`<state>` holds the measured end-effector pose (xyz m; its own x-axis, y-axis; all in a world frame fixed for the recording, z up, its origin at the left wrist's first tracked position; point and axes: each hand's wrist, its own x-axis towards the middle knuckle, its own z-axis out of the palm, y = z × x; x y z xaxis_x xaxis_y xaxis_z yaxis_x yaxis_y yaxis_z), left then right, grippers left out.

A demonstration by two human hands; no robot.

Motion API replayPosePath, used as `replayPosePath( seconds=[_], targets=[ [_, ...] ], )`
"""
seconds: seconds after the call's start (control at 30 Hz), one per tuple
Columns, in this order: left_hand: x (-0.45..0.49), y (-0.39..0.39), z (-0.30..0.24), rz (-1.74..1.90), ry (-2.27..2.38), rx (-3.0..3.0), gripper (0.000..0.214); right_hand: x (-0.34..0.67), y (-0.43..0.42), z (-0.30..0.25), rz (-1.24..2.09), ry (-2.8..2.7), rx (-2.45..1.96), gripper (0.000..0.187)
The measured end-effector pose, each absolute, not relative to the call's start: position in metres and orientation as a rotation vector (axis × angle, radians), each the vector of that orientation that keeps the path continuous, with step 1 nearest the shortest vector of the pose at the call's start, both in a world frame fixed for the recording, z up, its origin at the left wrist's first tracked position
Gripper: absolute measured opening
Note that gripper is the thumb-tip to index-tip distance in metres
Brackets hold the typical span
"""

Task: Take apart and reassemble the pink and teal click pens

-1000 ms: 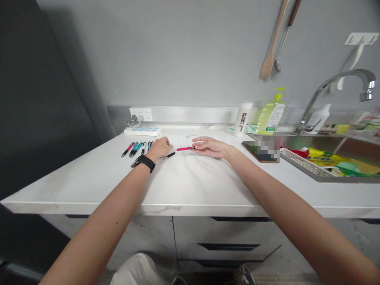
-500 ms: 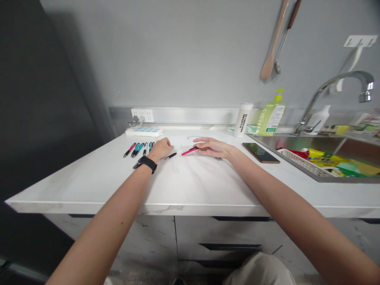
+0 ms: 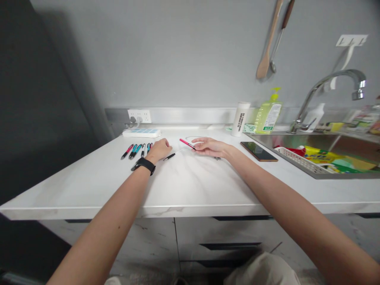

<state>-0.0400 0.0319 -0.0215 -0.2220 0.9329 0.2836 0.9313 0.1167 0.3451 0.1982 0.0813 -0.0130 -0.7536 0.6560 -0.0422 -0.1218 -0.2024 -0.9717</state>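
on the counter [image 3: 190,186], pink pen [image 3: 186,143] in pinch of right hand [image 3: 210,147], left hand [image 3: 160,149] fisted, bottle [image 3: 240,124] print illegible

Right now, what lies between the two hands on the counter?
In the head view, a short black pen lies beside the left hand; the right hand holds a pink pen.

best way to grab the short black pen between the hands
Pinch the short black pen across its middle from above: it lies flat on the white marble counter, long sides free. The left hand is nearest; the right hand holds a pink pen.
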Motion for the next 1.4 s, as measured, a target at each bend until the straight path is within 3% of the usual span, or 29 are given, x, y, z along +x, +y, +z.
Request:
replayPosePath(
  seconds=[0.2, 0.37, 0.5, 0.67, 0.9, 1.23, 1.4],
  targets=[
    [-0.035, 0.029, -0.018, 0.682, 2.36, 1.974, 0.019, 0.198, 0.083, -0.015, 2.007, -1.566, -0.645, 0.025],
    [-0.036, 0.035, -0.019, 0.654, 2.376, 2.006, 0.019, 0.197, 0.082, -0.017, 1.991, -1.598, -0.622, 0.029],
    [-0.039, 0.04, -0.021, 0.631, 2.395, 2.0, 0.02, 0.197, 0.08, -0.016, 1.976, -1.579, -0.646, 0.019],
    [-0.038, 0.037, -0.02, 0.628, 2.396, 2.007, 0.022, 0.197, 0.077, -0.014, 1.984, -1.556, -0.622, 0.03],
    [-0.038, 0.033, -0.02, 0.65, 2.371, 2.026, 0.022, 0.196, 0.076, -0.013, 1.966, -1.482, -0.657, 0.028],
    [-0.037, 0.029, -0.017, 0.68, 2.386, 1.956, 0.018, 0.193, 0.082, -0.014, 1.966, -1.501, -0.603, 0.008],
    [-0.036, 0.026, -0.016, 0.694, 2.371, 1.965, 0.018, 0.194, 0.08, -0.011, 1.967, -1.462, -0.614, 0.009]
  ],
)
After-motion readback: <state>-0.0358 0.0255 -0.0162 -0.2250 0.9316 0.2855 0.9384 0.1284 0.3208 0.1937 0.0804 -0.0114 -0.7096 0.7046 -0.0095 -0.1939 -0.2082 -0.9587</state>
